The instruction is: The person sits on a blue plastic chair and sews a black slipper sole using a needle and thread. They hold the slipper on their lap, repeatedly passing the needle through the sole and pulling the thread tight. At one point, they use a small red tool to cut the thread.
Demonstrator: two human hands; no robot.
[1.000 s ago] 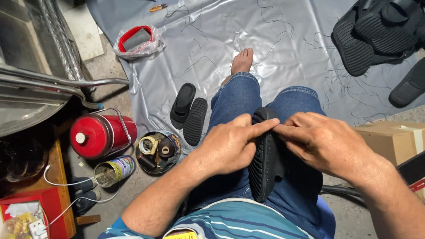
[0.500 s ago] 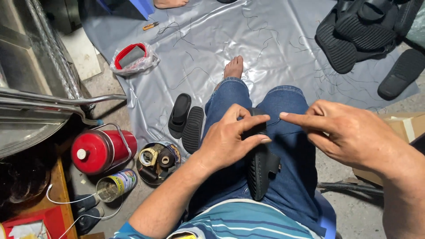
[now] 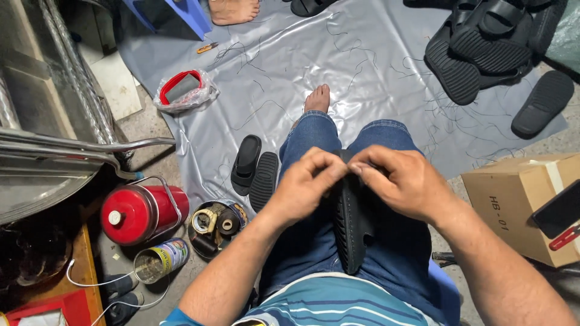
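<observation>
While it lies sole-up on your lap, the black ribbed sandal has your left hand and right hand fingertips pinched on its top end.

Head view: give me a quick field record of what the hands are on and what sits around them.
held item: black sandal, on edge across the lap
left hand: pinching the sandal's top end
right hand: gripping the same end
left of knee: pair of black sandals on grey sheet
floor, left: red canister, tin can
right: cardboard box
</observation>
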